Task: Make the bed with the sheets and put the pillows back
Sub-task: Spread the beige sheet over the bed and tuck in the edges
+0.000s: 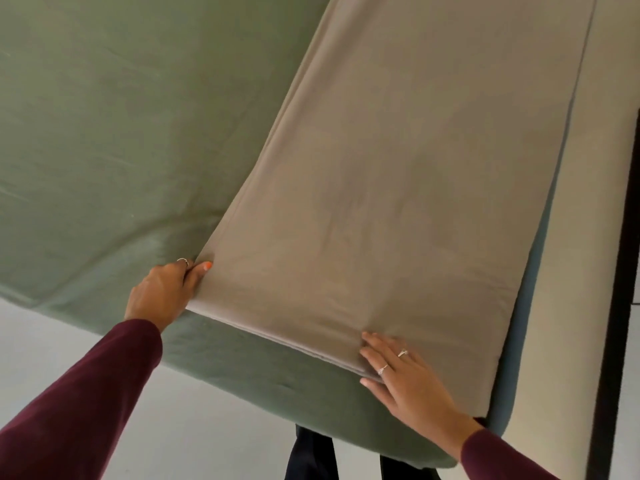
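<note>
A mattress covered in a green fitted sheet (114, 133) fills the upper left. A folded beige sheet (391, 202) lies lengthwise along the bed's right side, its near end at the foot edge. My left hand (162, 292) pinches the near left corner of the beige sheet between thumb and fingers. My right hand (401, 372) rests flat with spread fingers on the near right edge of that sheet, thumb down over the green side of the mattress. No pillows are in view.
Pale floor (52, 341) lies below the foot of the bed. A light wall (588, 237) runs along the bed's right side, with a dark vertical frame (620, 271) at the far right. My dark trouser legs (311, 455) show under the mattress edge.
</note>
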A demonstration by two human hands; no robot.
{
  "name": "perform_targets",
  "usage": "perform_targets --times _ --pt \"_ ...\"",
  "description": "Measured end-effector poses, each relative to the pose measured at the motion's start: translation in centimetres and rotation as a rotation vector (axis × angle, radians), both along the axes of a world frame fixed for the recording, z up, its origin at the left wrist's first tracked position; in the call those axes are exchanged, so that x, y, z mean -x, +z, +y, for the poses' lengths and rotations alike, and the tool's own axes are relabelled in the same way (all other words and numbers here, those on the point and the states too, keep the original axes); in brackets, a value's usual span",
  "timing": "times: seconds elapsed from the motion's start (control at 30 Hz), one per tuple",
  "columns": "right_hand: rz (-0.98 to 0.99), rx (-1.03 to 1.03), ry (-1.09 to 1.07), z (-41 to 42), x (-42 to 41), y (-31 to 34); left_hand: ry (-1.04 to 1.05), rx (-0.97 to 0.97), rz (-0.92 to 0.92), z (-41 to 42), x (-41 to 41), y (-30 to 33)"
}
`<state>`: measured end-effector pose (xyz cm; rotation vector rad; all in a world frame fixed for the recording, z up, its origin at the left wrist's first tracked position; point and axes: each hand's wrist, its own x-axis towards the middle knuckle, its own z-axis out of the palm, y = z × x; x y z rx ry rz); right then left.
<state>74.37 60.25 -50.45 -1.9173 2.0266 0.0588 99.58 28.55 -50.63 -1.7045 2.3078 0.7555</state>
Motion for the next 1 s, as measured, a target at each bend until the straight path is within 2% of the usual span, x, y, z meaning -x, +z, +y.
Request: perform_targets --times 0.17,0.27,0.5,0.7,0.83,1.0 --pt "0.162 -0.002 -0.093 1.6 1.8 1.3 -0.012 -0.004 -0.007 -0.1 -0.1 0.6" --pt "0.156 0.005 -0.073 1.6 2.2 1.6 -0.007 0.003 -0.01 -0.1 -0.2 0.8" --pt "0.079 -0.127 0.006 1.0 0.8 1.3 -0.024 0.001 -0.053 -0.1 -0.6 0.7" --pt "0.106 -0.166 0.078 1.0 1.4 1.0 -0.005 -0.024 -0.105 -0.4 -0.5 0.2" --pt "0.184 -0.142 0.05 3.0 2.8 1.5 0.025 -0.051 -0.109 -0.5 -0.3 0.3" --pt "0.296 -0.336 -0.017 6.9 6.1 2.8 0.029 -0.059 -0.065 0.2 0.2 1.3"
